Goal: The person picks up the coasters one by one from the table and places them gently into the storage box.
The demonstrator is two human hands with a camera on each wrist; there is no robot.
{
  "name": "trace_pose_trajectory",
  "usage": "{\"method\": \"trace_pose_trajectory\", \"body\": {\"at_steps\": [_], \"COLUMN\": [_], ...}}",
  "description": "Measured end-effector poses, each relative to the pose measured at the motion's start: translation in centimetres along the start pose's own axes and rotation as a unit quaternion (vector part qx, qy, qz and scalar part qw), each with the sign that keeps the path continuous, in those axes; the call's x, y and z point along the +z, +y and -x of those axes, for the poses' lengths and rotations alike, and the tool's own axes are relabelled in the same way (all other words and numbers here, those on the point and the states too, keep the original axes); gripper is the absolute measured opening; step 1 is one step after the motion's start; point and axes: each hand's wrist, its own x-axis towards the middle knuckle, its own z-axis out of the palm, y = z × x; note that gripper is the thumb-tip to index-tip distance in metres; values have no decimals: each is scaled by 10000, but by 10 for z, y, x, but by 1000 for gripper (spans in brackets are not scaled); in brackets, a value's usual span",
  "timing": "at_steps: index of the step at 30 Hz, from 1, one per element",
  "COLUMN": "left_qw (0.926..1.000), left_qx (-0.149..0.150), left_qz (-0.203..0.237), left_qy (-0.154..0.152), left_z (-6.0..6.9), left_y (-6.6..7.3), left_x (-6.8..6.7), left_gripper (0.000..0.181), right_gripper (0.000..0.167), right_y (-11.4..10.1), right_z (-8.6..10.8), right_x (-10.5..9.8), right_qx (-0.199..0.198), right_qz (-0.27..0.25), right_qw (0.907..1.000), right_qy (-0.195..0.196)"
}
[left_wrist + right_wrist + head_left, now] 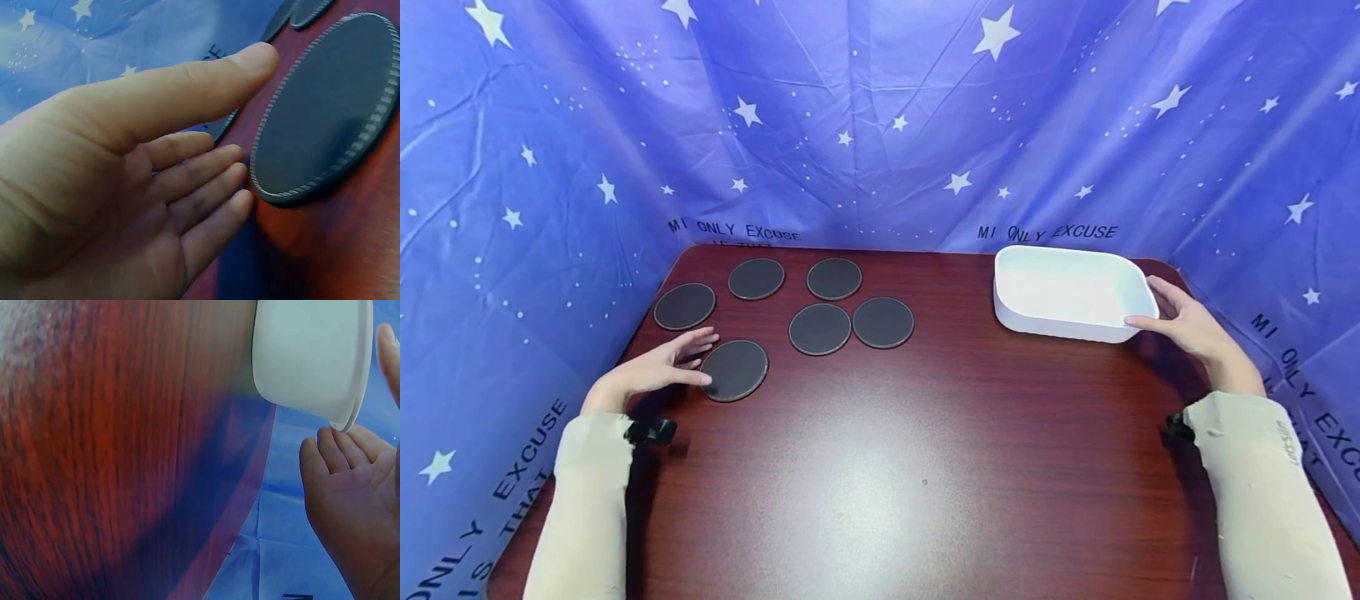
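Observation:
Several round black coasters with pale stitched edges lie flat on the left of the table. My left hand hovers beside the nearest coaster, fingers extended and thumb apart. The left wrist view shows nothing between that thumb and the fingers, with the coaster just past the fingertips. On the right stands a white rounded rectangular box, open at the top with nothing inside. My right hand is at its right end, thumb over the rim corner. In the right wrist view the fingers look fairly straight near the rim; contact is unclear.
The dark red wooden table has rounded back corners. Blue star-patterned cloth hangs close along the back and both sides. Other coasters lie between the left hand and the white box, and one sits near the left edge.

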Motion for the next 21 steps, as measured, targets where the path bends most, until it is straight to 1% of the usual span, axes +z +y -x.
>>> {"method": "trace_pose_trajectory", "body": {"at_steps": [1,3,5,8,10,12,14,19,21], "left_qw": [10000,9997,9991,9963,9924,9870,9821,9740,9715], "left_qx": [56,80,11,-51,-45,-8,45,176,181], "left_qz": [-20,-214,-422,-859,-1216,-1577,-1827,-2133,-2209], "left_qy": [-13,-53,-63,32,168,318,450,747,835], "left_z": [1,2,3,2,1,0,-1,-5,-8], "left_y": [-1,-1,0,5,8,9,10,10,9], "left_x": [3,9,14,22,27,30,33,34,34], "left_gripper": [91,95,101,109,112,113,111,107,106], "right_gripper": [88,88,88,87,87,86,86,87,87], "right_y": [0,0,-1,-2,-2,-2,-3,-4,-4], "right_z": [0,0,-1,-2,-2,-1,-1,0,0], "right_x": [1,1,2,2,2,2,2,3,2], "right_qx": [10,11,15,1,-4,0,-8,4,9], "right_qz": [38,107,149,113,75,28,11,-56,-77], "right_qw": [10000,9999,9998,9999,9999,9999,10000,9999,9999], "right_qy": [24,76,115,126,115,99,98,95,97]}}
